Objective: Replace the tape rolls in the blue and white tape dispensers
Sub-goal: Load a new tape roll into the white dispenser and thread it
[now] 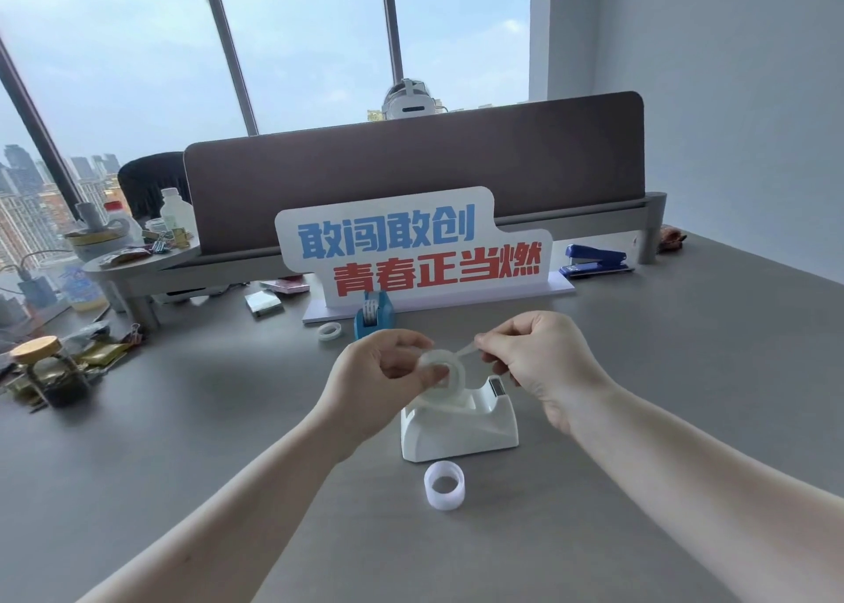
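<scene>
Above the white plastic tape dispenser on the grey bench, the left hand pinches a clear tape roll between thumb and fingers. The right hand fingers pinch its pulled-out strip. Behind the white dispenser stands the small blue tape dispenser; in front lies a translucent empty core.

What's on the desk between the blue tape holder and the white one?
No object lies on the desk there; in the head view, hands hold a tape roll between the blue dispenser and white dispenser.
</scene>
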A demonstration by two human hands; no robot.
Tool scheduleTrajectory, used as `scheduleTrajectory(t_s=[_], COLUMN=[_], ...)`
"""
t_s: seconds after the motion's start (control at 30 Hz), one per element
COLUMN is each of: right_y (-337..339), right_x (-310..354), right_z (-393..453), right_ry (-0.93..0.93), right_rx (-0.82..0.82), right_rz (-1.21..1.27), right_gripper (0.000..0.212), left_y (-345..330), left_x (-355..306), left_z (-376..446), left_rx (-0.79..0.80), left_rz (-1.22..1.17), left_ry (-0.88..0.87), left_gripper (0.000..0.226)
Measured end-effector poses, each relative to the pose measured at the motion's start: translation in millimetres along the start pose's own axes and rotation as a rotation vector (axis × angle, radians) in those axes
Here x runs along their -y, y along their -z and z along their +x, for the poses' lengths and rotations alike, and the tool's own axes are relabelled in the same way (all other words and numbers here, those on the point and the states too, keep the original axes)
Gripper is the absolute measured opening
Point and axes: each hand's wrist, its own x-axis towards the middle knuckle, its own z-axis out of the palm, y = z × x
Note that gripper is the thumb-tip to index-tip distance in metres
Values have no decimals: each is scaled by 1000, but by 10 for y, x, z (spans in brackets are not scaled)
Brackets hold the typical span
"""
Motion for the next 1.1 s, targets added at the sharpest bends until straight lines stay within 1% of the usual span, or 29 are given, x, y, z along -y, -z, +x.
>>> scheduleTrajectory(t_s=[0.1,0.17,0.3,0.43,0.77,0.87,1.1], right_y=[-4,-18,-16,35,134,177,202], right_x=[-69,-106,-124,-133,-191,-200,-264], right_z=[9,15,42,67,106,113,89], right_ry=[-17,-28,-22,-37,-44,-40,-67], right_rx=[-6,-6,-15,-31,-91,-103,-74], right_rz=[-8,-3,-8,2,38,37,32], right_gripper=[15,15,18,17,19,18,15], left_y=[33,47,49,52,14,-19,-3], left_x=[34,71,119,170,221,220,207], left_z=[-8,3,30,37,55,65,51], left_rx=[34,33,2,-21,-14,-10,-6], left_rz=[19,53,110,179,171,206,255], left_ry=[-28,-46,-77,-92,-89,-112,-120], left_gripper=[34,36,33,26,23,24,24])
